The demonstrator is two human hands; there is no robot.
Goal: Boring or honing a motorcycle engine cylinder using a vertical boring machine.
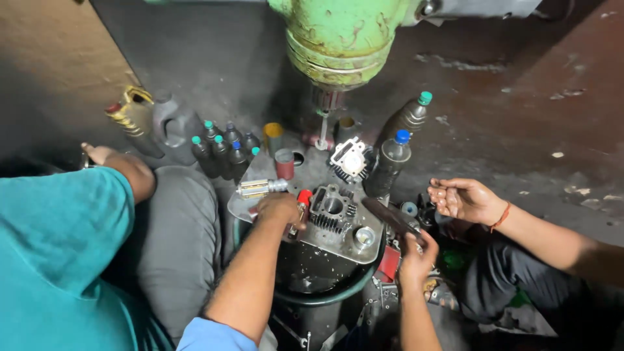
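Observation:
My left hand [278, 208] is closed around a red-handled tool [303, 197] at the left edge of a metal plate [338, 246]. A grey finned engine cylinder [331, 211] sits on that plate just right of the hand. My right hand [416, 255] grips a dark flat bar [390, 218], whose tip points toward the cylinder's right side. A second, paler finned engine part [351, 159] stands behind the cylinder. A short metal sleeve [364, 237] lies on the plate near its front corner.
The plate rests on a dark drum [312, 286]. Several dark capped bottles [224, 153] and a grey jug [172, 127] stand at the back left, two taller bottles [396, 156] at the back right. A green machine column [338, 39] hangs overhead. A person in teal [58, 247] sits left; another person's hand [465, 198] is right.

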